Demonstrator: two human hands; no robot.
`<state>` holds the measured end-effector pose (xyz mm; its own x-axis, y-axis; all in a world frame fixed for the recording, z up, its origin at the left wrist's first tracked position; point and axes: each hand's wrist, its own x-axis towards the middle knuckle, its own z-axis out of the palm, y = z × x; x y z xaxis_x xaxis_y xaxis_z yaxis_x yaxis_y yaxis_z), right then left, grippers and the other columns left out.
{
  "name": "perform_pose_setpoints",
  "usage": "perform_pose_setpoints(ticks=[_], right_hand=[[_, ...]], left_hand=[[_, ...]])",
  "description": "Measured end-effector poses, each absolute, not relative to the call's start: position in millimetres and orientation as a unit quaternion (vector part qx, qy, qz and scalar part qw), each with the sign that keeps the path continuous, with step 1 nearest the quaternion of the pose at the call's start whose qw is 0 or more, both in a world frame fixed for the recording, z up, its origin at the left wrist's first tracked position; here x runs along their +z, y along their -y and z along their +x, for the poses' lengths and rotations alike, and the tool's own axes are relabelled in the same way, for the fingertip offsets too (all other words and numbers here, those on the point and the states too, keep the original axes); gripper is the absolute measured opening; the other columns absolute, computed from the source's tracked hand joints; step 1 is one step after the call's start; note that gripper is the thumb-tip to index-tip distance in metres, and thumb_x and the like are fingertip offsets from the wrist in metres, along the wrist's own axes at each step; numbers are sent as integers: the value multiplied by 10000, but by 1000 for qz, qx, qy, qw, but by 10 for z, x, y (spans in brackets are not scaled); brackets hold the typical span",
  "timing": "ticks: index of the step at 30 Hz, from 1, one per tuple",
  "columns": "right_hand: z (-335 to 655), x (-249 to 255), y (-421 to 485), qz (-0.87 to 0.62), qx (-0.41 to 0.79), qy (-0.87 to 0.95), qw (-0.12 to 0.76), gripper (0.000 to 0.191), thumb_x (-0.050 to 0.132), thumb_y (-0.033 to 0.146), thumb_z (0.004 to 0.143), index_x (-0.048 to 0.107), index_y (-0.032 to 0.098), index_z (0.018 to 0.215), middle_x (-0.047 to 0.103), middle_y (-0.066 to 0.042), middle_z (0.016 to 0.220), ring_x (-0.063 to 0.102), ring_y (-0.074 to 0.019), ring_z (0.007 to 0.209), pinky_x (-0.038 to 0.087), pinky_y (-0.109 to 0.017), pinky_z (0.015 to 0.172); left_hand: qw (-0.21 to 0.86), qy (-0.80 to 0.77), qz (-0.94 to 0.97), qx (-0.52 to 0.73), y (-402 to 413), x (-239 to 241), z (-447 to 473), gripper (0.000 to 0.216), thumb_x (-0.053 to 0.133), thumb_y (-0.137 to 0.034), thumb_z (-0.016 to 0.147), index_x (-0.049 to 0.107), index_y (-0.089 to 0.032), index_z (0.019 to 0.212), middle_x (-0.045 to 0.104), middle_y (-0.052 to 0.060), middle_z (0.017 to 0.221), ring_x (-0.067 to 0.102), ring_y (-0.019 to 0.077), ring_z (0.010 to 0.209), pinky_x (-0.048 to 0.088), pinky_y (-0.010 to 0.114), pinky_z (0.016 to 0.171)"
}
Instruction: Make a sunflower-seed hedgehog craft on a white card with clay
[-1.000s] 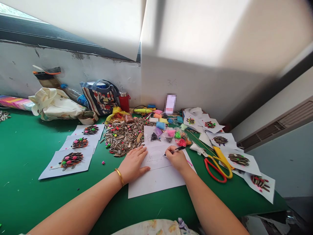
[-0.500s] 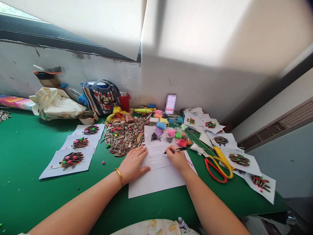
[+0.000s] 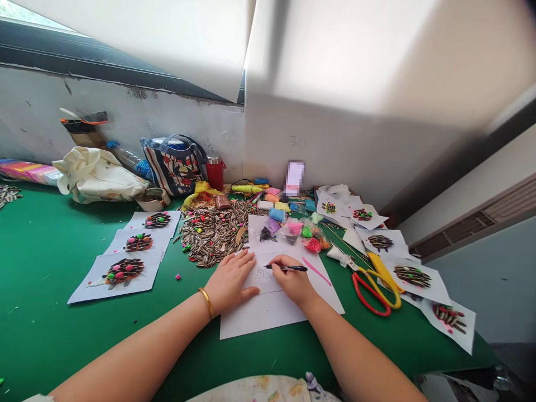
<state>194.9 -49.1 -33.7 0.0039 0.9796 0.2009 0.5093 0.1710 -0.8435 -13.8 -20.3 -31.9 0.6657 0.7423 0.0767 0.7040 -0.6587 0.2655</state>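
My right hand (image 3: pixel 292 279) grips a black pen (image 3: pixel 293 268), its tip over a small outline drawing on white paper (image 3: pixel 255 321). Part of the drawing is hidden behind that hand. Flat on the paper's left side lies my left hand (image 3: pixel 232 279), fingers stretched and thumb apart, holding nothing. Just beyond its fingertips is a heap of striped sunflower seeds (image 3: pixel 213 234) with small coloured balls among them. A pink strip (image 3: pixel 317 271) rests on the paper to the right of the pen. Bags of coloured clay (image 3: pixel 295 228) sit at the paper's far edge.
Scissors (image 3: pixel 377 290) with red and yellow handles lie right of the paper. Cards with seed hedgehogs stand in rows at left (image 3: pixel 121 273) and right (image 3: pixel 412 276). Along the wall are a striped bag (image 3: pixel 176 167), a cream bag (image 3: pixel 103 176) and a red bottle (image 3: pixel 215 173).
My right hand has moved left with the pen, from the drawing's right side to over its middle, uncovering more of the pink strip. My left hand stays in place.
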Motion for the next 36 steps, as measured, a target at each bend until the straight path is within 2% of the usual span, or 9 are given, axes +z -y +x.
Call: perform_pose_setpoints(ticks=[7, 36], right_hand=[[1900, -349, 513, -567, 250, 680, 391, 179, 507, 236, 851, 684, 226, 876, 702, -14, 866, 632, -179, 840, 479, -301, 778], [1921, -317, 503, -580, 252, 678, 374, 196, 502, 245, 848, 694, 238, 885, 710, -14, 876, 638, -188, 852, 483, -309, 789]], left_hand=[[104, -394, 908, 96, 194, -350, -150, 708, 619, -542, 800, 463, -197, 1399, 390, 90, 1513, 291, 290, 1422, 219, 489, 1158], [108, -394, 908, 98, 194, -350, -150, 688, 612, -545, 803, 461, -238, 1399, 389, 76, 1516, 283, 281, 1425, 199, 463, 1163]])
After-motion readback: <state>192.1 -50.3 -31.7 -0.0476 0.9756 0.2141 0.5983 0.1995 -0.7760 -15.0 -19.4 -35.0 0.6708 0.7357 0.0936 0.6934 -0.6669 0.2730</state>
